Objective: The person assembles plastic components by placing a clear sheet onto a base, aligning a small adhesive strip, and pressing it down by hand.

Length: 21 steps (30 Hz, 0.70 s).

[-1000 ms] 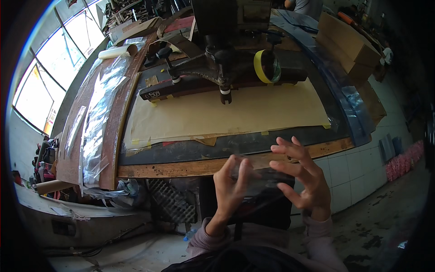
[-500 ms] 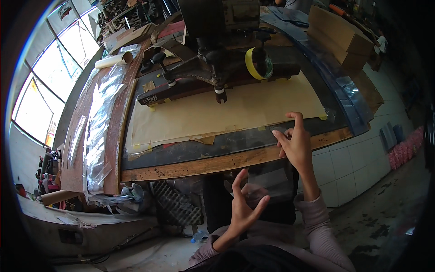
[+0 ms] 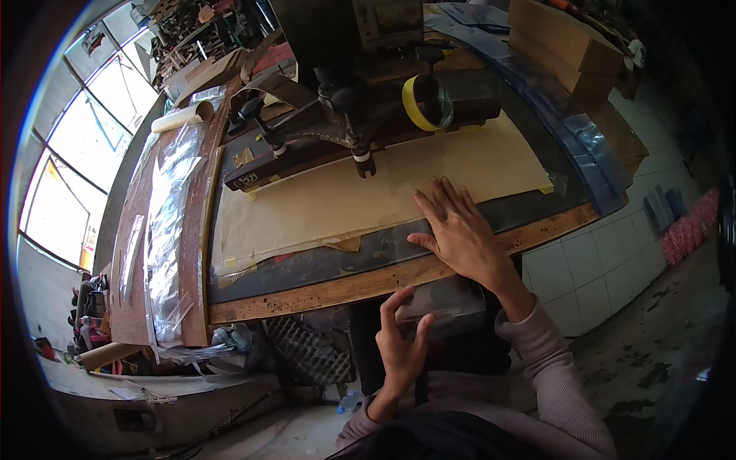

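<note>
My right hand (image 3: 464, 238) lies palm down with its fingers stretched out. Its fingertips rest on the front part of a long cream sheet (image 3: 322, 195), and its thumb reaches over the dark mat (image 3: 376, 235). Just in front of the table edge, my left hand (image 3: 402, 341) is raised, its thumb and bent forefinger apart. Clear plastic film (image 3: 452, 303) hangs beside it and catches the light. Whether the other left fingers touch that film is hard to see. Across the back of the cream sheet runs a dark clamping bar (image 3: 337, 146), with a roll of yellow tape (image 3: 418, 103) above it.
A wooden strip (image 3: 330, 291) edges the table's front. Shiny film (image 3: 172, 230) and a rolled paper tube (image 3: 182, 116) lie on the brown board at left. Blue plastic sheets (image 3: 571, 153) and a cardboard box (image 3: 563, 46) line the right side. Pink bundles (image 3: 690, 230) sit on the floor.
My right hand has come down leftward from a raised, bent-finger pose and now lies flat on the sheet. My left hand has shifted slightly, its thumb and forefinger still apart. The view has turned a little.
</note>
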Motion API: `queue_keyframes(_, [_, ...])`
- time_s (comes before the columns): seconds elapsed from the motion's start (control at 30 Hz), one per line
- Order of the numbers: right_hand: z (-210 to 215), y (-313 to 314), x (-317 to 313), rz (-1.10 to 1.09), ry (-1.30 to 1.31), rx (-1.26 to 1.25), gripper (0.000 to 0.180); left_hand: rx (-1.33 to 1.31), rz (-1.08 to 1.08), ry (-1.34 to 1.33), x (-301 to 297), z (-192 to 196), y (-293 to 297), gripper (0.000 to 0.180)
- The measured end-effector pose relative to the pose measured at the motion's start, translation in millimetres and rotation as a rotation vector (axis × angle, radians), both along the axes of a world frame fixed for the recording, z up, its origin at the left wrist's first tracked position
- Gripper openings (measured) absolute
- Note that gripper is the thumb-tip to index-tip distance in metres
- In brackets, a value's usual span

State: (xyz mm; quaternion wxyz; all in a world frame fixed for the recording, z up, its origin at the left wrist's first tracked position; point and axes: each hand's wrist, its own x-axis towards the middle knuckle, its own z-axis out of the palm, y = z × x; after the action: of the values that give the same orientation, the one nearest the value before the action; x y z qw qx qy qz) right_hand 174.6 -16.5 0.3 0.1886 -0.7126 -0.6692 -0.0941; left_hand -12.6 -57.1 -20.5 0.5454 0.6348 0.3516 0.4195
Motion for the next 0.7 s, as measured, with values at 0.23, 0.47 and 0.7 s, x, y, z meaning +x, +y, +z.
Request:
queue_keyframes(0.23, [4.0,11.7,11.0,0.019,0.01,-0.038,0.076,0.069,-0.169,0.102,1.5,8.2,-6.8,0.059])
queue_keyframes(0.47, [-4.2,21.4,11.3,-0.012,-0.028,0.007,0.082,0.173,-0.152,0.069,3.2,-0.9,-6.5,0.052])
queue_keyframes(0.7, [-5.0,30.2,13.8,-0.017,-0.021,0.031,0.084,0.198,-0.106,0.092,6.5,4.5,-2.0,0.038])
